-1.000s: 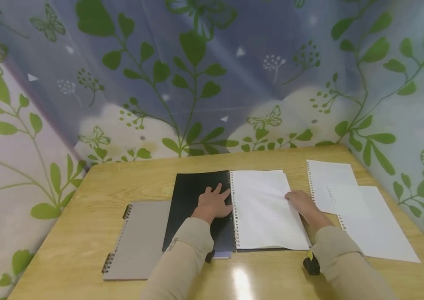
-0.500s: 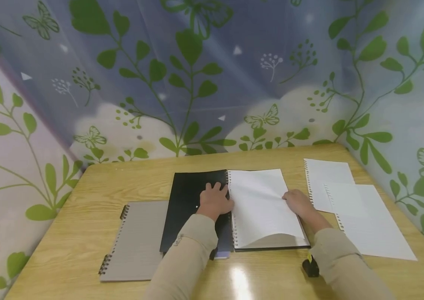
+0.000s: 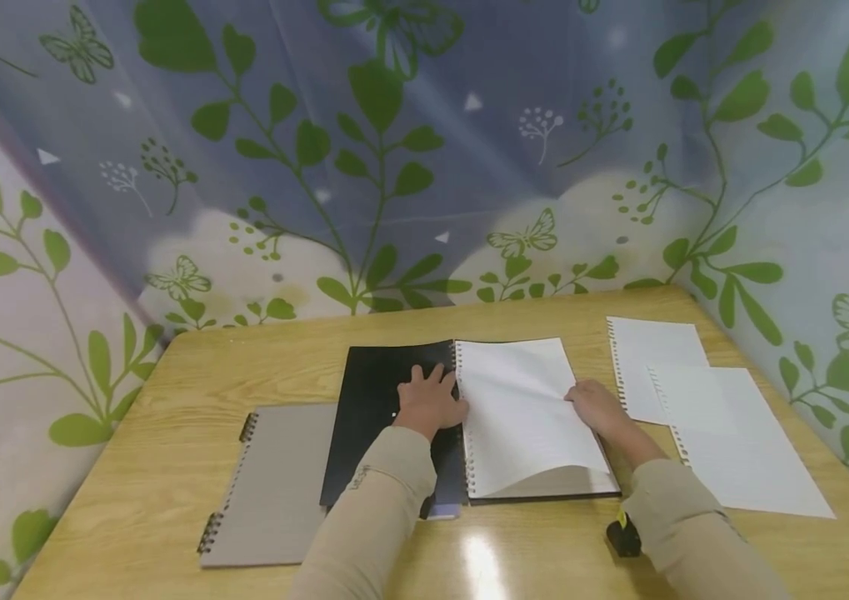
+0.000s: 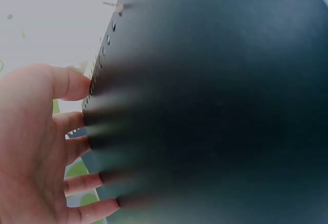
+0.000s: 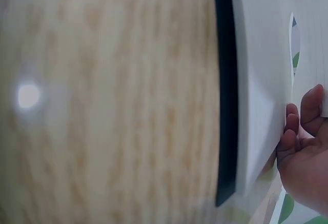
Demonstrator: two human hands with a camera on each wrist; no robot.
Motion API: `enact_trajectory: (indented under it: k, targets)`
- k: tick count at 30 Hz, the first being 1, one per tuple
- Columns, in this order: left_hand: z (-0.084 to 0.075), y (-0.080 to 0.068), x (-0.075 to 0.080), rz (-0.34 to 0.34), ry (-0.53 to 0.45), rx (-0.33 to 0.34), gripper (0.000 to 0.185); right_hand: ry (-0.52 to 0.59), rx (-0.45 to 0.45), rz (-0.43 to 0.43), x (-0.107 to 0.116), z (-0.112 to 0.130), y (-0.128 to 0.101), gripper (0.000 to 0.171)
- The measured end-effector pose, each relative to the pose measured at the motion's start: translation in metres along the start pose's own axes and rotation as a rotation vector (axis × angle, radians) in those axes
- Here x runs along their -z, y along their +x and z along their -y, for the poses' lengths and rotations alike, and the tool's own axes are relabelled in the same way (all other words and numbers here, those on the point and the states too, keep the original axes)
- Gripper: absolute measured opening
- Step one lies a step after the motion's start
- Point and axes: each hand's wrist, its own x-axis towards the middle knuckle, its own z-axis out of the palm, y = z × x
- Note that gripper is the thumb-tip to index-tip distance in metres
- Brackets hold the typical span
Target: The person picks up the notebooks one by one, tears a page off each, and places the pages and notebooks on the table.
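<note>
A black spiral-bound notebook [image 3: 394,417] lies open in the middle of a light wooden surface [image 3: 132,500]. No brand, label or writing can be read on any cover or page. The person's left hand [image 3: 430,402] lies flat on the opened black cover just beside the wire spine, fingers straight and spread, pressing down. The right hand [image 3: 598,407] is at the outer edge of the top white page [image 3: 521,408], fingers curled, pinching it; that page bows upward, its near corner lifted off the pages beneath. A grey spiral-bound notebook [image 3: 274,483] lies closed to the left, tucked partly under the black cover. Two loose white perforated sheets [image 3: 694,400] lie overlapping to the right, near the right hand.
</note>
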Motion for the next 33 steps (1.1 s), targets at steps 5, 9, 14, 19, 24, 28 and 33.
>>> enact_trajectory:
  k: [5,9,14,19,24,28,33]
  targets:
    - [0.001,0.002,-0.001,-0.014,-0.022,-0.007,0.056,0.008,-0.012,-0.002,0.001,-0.001,0.001,0.049]
    - [-0.001,0.003,-0.002,-0.014,-0.021,-0.011,0.057,0.014,-0.018,-0.017,0.001,-0.004,-0.001,0.050]
    - [0.000,0.003,-0.003,0.010,-0.005,-0.019,0.057,0.004,-0.013,0.002,0.004,-0.010,-0.003,0.050]
    - [0.004,0.000,-0.002,0.023,0.023,-0.027,0.055,0.068,-0.050,0.031,0.001,-0.011,-0.003,0.053]
    - [0.007,-0.001,-0.002,0.032,-0.008,-0.041,0.056,0.079,-0.072,0.018,0.002,-0.012,-0.007,0.057]
    - [0.009,-0.001,-0.004,0.040,-0.030,-0.042,0.056,0.149,-0.101,0.055,0.007,-0.012,-0.019,0.072]
    - [0.010,0.000,-0.003,0.033,-0.052,-0.044,0.057,0.217,-0.135,0.092,0.017,-0.010,-0.039,0.086]
